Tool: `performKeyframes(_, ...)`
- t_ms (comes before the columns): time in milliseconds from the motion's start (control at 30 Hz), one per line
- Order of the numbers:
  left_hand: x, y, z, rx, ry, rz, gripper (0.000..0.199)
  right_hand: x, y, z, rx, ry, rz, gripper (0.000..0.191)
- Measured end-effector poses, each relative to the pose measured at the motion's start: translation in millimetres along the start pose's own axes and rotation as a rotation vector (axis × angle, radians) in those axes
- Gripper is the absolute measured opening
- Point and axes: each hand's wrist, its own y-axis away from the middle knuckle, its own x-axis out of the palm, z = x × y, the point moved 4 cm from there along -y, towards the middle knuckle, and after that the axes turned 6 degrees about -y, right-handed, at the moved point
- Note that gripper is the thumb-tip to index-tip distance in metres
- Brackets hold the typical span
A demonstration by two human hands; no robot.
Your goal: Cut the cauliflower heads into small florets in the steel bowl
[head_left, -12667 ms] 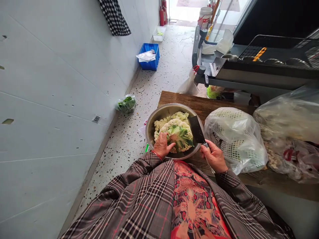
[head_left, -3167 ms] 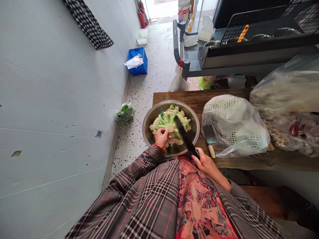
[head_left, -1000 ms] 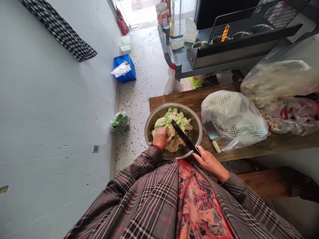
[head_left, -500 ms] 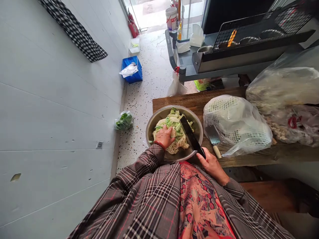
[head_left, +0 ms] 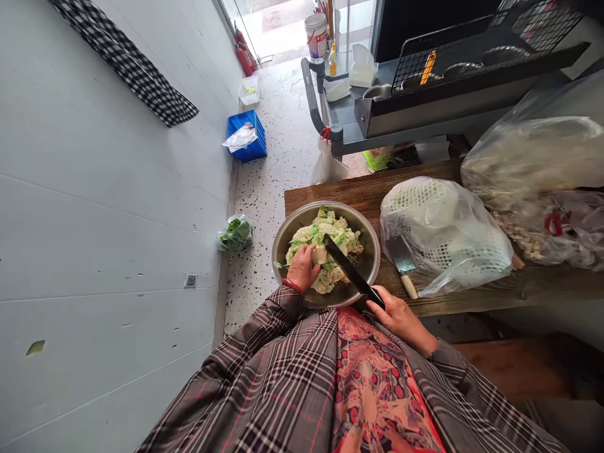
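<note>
A round metal bowl full of cauliflower pieces with pale green stems stands at the left end of the wooden table. My left hand, a red bangle at its wrist, is closed around a piece of cauliflower over the left side of the bowl. My right hand grips the handle of a dark-bladed knife. The blade slants across the bowl, its tip close to the piece in my left hand. Whether blade and piece touch, I cannot tell.
A cleaver with a wooden handle lies right of the bowl, beside a bagged white basket. More plastic bags fill the table's right side. Beyond stands a grey cart. Bagged greens and a blue crate sit on the floor.
My left hand has turned and closed on a cauliflower piece it was resting among. The knife has swung left and lower, bringing its tip near that piece. The whole view has shifted slightly.
</note>
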Motion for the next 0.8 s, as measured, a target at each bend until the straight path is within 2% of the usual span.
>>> performKeyframes(100, 5.1, 3, -3, -0.014, 0.032, 0.004, 0.040, 0, 1, -6, 0.015, 0.146, -0.023, 0.039)
performKeyframes(200, 4.9, 6, -3, -0.029, 0.042, -0.007, 0.037, -7, 5, -8, 0.035, 0.234, -0.092, 0.039)
performKeyframes(333, 2.6, 5, -5, -0.065, 0.010, -0.026, 0.052, -11, 5, -3, 0.028, 0.180, -0.098, 0.039)
performKeyframes(433, 2.9, -2, -12, -0.119, -0.137, 0.018, 0.067, -8, 0, 3, 0.028, 0.096, -0.067, 0.038)
performKeyframes(533, 2.7, -11, -18, -0.145, -0.281, 0.097, 0.059, -6, -5, 7, 0.032, 0.040, -0.073, 0.039)
performKeyframes(667, -4.8, -19, -13, -0.079, -0.311, 0.139, 0.050, -7, -4, 12, 0.023, -0.006, -0.098, 0.039)
performKeyframes(800, -11.6, -16, -2, 0.098, -0.265, 0.141, 0.052, -9, 2, 18, -0.008, -0.054, -0.091, 0.037)
